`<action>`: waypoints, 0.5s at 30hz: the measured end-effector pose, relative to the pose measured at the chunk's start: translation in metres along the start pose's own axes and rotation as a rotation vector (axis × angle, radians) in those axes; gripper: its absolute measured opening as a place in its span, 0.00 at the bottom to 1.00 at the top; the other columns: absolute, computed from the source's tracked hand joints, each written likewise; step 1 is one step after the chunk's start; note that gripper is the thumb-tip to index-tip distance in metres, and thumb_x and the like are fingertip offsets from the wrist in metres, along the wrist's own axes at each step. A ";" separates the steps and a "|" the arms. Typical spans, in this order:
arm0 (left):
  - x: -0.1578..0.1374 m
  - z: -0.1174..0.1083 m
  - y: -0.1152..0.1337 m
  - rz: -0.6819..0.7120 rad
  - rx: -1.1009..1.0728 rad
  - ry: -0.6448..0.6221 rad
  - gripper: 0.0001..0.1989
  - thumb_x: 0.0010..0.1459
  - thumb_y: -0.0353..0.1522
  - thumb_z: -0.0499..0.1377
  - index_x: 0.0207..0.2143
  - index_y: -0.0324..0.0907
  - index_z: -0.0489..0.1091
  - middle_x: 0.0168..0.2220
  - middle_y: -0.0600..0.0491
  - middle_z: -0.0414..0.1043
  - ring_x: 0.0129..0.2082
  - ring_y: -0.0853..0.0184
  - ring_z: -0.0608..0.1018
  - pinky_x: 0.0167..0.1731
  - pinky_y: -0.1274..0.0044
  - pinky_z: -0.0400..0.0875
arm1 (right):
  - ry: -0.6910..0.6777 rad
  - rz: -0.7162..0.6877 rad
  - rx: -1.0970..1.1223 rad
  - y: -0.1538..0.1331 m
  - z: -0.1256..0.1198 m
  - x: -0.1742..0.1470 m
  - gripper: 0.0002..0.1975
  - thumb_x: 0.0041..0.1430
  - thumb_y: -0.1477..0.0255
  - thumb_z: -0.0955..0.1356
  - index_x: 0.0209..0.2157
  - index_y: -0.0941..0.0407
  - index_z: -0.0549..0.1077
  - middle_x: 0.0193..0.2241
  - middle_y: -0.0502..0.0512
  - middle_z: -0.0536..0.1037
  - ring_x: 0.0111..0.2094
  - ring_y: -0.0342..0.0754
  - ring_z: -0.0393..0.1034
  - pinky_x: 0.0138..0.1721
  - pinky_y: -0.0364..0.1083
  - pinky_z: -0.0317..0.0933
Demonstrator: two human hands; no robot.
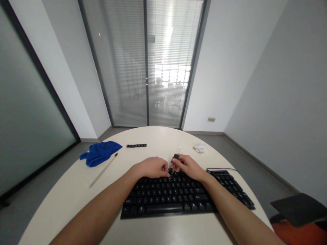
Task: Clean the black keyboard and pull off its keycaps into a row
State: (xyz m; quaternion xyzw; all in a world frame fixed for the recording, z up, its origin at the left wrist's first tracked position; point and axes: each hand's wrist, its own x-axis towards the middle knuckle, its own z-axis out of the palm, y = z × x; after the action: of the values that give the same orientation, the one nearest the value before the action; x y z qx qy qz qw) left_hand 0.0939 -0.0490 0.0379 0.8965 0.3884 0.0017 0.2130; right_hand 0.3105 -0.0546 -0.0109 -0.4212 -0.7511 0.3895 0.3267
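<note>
A black full-size keyboard (166, 197) lies across the near part of the round table. Over its top rows, my left hand (154, 167) is closed, its thumb and finger pinched at a small black keycap (170, 171) raised above the other keys. Just to the right, my right hand (187, 165) grips a keycap puller (176, 156) by its black handle, with thin wire loops pointing away and up. The two hands nearly meet. Parts of the top key rows are hidden under my fingers.
Several loose keycaps (136, 145) stand in a row at the far side of the table (163, 136). A blue cloth (102, 152) and a long thin brush (103, 170) lie at left. At right are a crumpled white tissue (199, 147) and the keyboard's cable (222, 168). A chair (301, 214) stands beyond the right edge.
</note>
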 end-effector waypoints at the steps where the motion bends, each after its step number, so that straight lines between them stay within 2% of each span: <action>1: 0.000 0.000 0.000 -0.007 -0.008 0.016 0.09 0.58 0.41 0.63 0.37 0.46 0.77 0.37 0.55 0.81 0.34 0.64 0.79 0.30 0.78 0.64 | 0.012 0.010 0.026 -0.001 0.000 0.000 0.22 0.64 0.51 0.64 0.34 0.57 0.72 0.28 0.55 0.80 0.29 0.48 0.76 0.31 0.45 0.69; 5: 0.003 0.003 0.000 -0.073 -0.030 0.153 0.12 0.57 0.43 0.62 0.39 0.47 0.76 0.38 0.55 0.80 0.35 0.62 0.79 0.31 0.76 0.64 | 0.105 0.048 0.070 -0.004 0.001 0.001 0.23 0.63 0.50 0.64 0.37 0.57 0.72 0.30 0.55 0.80 0.26 0.46 0.74 0.26 0.43 0.67; 8: 0.007 0.005 0.000 -0.091 -0.063 0.254 0.09 0.58 0.41 0.62 0.37 0.47 0.75 0.38 0.56 0.80 0.36 0.63 0.79 0.32 0.76 0.66 | 0.171 0.013 0.089 -0.001 0.000 0.003 0.23 0.63 0.50 0.65 0.39 0.57 0.73 0.32 0.56 0.81 0.26 0.45 0.74 0.26 0.42 0.66; 15: 0.013 0.010 -0.001 -0.036 -0.142 0.359 0.08 0.58 0.36 0.63 0.40 0.46 0.71 0.36 0.57 0.79 0.37 0.64 0.80 0.35 0.77 0.68 | 0.225 0.014 0.152 0.006 -0.002 0.006 0.24 0.62 0.50 0.64 0.40 0.58 0.72 0.35 0.57 0.81 0.26 0.45 0.75 0.25 0.43 0.65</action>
State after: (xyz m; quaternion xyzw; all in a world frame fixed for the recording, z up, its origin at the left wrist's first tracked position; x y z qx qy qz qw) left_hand 0.1042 -0.0431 0.0262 0.8575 0.4349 0.1854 0.2030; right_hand 0.3120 -0.0470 -0.0138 -0.4417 -0.6751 0.3978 0.4370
